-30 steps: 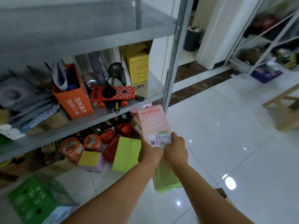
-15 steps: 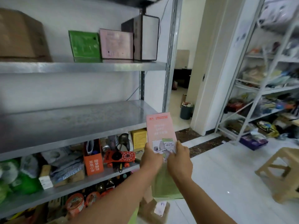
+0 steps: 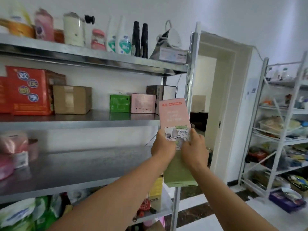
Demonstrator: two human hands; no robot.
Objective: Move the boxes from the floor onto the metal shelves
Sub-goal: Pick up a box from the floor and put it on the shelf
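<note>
I hold a tall pink box point(image 3: 173, 115) with a green lower part upright in front of the metal shelves point(image 3: 93, 121). My left hand point(image 3: 162, 146) grips its left side and my right hand point(image 3: 194, 146) grips its right side, both around the middle. The box's top reaches the level of the shelf that carries a green box point(image 3: 119, 103), a pink box point(image 3: 143, 103) and a dark box point(image 3: 160, 93). The box sits just right of that shelf's front corner, before the upright post point(image 3: 190, 77).
A brown carton point(image 3: 72, 99) and a red carton point(image 3: 28, 92) stand further left on the same shelf. Bottles and an iron fill the top shelf point(image 3: 100, 55). The shelf below point(image 3: 80, 165) holds pink rolls at its left. A doorway and a second white rack point(image 3: 273, 130) lie to the right.
Both hands have lifted the pink box from near the floor up to the higher shelf level. My view has tilted upward, bringing the top shelves into sight.
</note>
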